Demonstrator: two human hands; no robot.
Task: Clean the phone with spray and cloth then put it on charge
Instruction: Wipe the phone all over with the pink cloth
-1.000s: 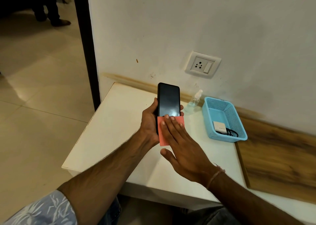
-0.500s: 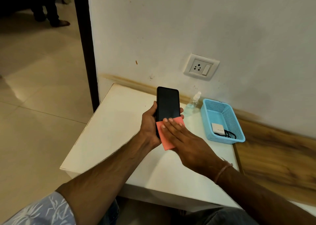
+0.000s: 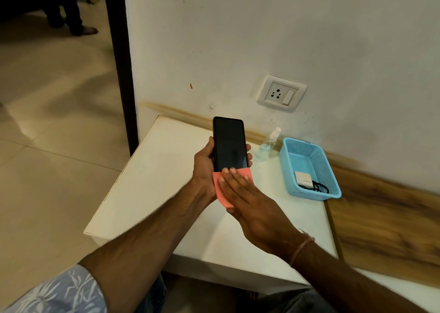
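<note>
Now the phone [image 3: 229, 143] is being gripped by the left hand [image 3: 204, 163] at frame centre. The pink cloth [image 3: 221, 188], pressed flat under the open right hand [image 3: 250, 205], is being worked back over the screen's lower end, so wiping is judged ongoing.

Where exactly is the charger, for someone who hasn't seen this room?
Find the white table against the wall, below the wall socket. At its far right corner sits a blue basket. The charger lies inside: a small white block with a black cable, unlike the clear spray bottle beside the basket.

You can read no text here: the mark on the charger [image 3: 303, 178], right of your right hand [image 3: 252, 203], is too small.
</note>
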